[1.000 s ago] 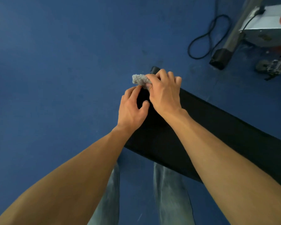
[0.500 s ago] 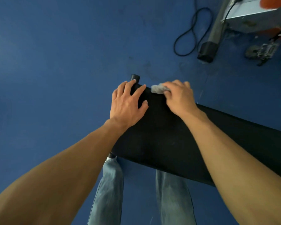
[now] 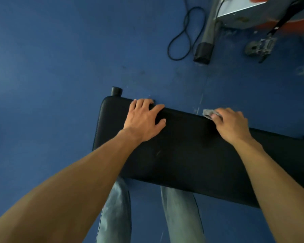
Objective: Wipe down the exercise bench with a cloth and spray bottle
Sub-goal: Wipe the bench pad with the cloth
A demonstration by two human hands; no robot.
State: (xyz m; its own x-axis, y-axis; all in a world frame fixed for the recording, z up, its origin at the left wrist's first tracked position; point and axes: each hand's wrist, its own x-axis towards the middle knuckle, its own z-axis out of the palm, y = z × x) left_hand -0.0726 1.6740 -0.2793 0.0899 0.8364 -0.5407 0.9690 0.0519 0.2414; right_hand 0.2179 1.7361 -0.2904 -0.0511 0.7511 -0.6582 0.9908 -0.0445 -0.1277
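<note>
A black padded exercise bench [image 3: 182,155] runs from the centre to the right edge of the head view. My left hand [image 3: 144,120] lies flat on its far edge near the left end, fingers spread and curled over the rim, holding nothing. My right hand [image 3: 230,125] presses a small grey cloth [image 3: 208,113] against the far edge further right; only a corner of the cloth shows past my fingers. No spray bottle is in view.
Blue floor lies all around. A black rubber foot [image 3: 116,91] pokes out behind the bench's left end. A looped black cable [image 3: 184,35], a grey machine leg [image 3: 204,48] and a pedal [image 3: 260,47] sit at the top right. My jeans-clad legs [image 3: 116,213] stand under the bench's near edge.
My right hand has slid the cloth to the right along the far edge, away from the bench's left end. My left hand has flattened and stayed near the left end.
</note>
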